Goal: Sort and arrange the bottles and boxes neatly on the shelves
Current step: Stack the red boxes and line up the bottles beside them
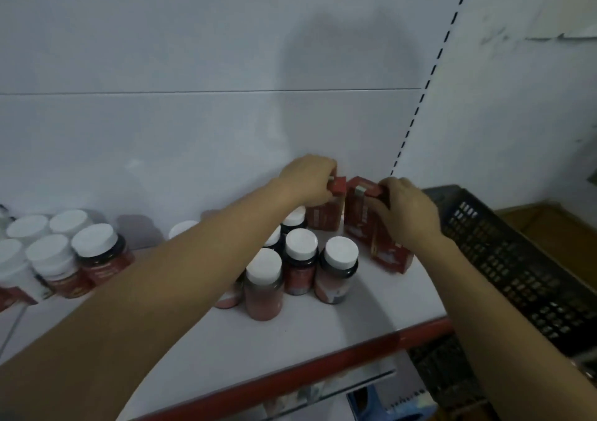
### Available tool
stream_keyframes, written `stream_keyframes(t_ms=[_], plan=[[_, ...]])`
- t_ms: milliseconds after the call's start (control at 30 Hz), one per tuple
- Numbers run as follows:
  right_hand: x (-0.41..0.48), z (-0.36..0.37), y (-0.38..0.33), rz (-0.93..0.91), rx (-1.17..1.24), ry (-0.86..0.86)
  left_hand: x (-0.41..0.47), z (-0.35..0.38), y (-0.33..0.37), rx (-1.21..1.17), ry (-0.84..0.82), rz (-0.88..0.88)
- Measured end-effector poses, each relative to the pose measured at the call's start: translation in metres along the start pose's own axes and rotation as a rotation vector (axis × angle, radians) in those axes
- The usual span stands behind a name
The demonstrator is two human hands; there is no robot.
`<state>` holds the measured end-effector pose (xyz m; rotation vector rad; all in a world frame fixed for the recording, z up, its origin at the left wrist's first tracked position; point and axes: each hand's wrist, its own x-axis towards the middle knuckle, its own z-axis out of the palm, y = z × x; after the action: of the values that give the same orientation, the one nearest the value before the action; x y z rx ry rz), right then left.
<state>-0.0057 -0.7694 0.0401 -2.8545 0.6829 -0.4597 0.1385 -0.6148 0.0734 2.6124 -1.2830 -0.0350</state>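
we're seeing both arms stretching forward over the shelf (371,307), bare forearms converging toward its back right corner

left hand (308,180): knuckles up, fingers curling down over the top end of the left red box (323,218) and gripping it; the forearm is crossing above the middle bottles (300,249) and hiding some of them

right hand (405,214): fingers wrapping the top right edge of the right red box (357,214), thumb side facing us, wrist bending slightly down

both boxes are standing on the shelf just beside each other, the left one close to the back panel (193,146), though we can't tell if it's touching. The right box is leaning a little toward us. More red carton is showing below the right wrist; we're not able to tell whether that's a separate box

middle bottles are sitting in a tight cluster just in front of the left box: dark bodies, white caps, upright. A second bottle group (97,249) is standing well apart at the left end, also upright

a black crate (517,268) is sitting past the right end of the shelf, beside the right forearm

the shelf's red front edge (290,380) is running diagonally below the arms
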Motion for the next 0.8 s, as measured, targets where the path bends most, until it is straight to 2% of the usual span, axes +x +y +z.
stream_keyframes(t_ms=[67,167,400,500,600,667,733,800], plan=[[0.001,-0.003,0.003,0.010,0.079,-0.063,0.004,0.006,-0.004,-0.018,-0.092,0.005],[0.005,-0.017,0.003,-0.009,0.153,-0.149,0.003,-0.004,-0.012,-0.067,-0.106,-0.008],[0.011,-0.020,-0.034,-0.046,-0.042,-0.150,-0.067,-0.061,-0.054,-0.114,-0.003,-0.006],[0.007,-0.012,-0.075,-0.045,0.012,0.023,-0.108,-0.077,-0.089,-0.126,0.063,-0.036],[-0.001,-0.008,-0.130,-0.228,0.079,0.169,-0.145,-0.084,-0.131,-0.103,0.113,-0.094],[-0.004,-0.005,-0.169,-0.424,0.123,0.098,-0.169,-0.086,-0.158,-0.071,0.118,-0.133],[-0.007,0.006,-0.208,-0.607,0.104,-0.131,-0.194,-0.088,-0.183,-0.027,0.078,-0.163],[-0.008,0.025,-0.239,-0.755,-0.032,-0.356,-0.218,-0.087,-0.201,-0.014,0.040,-0.174]])
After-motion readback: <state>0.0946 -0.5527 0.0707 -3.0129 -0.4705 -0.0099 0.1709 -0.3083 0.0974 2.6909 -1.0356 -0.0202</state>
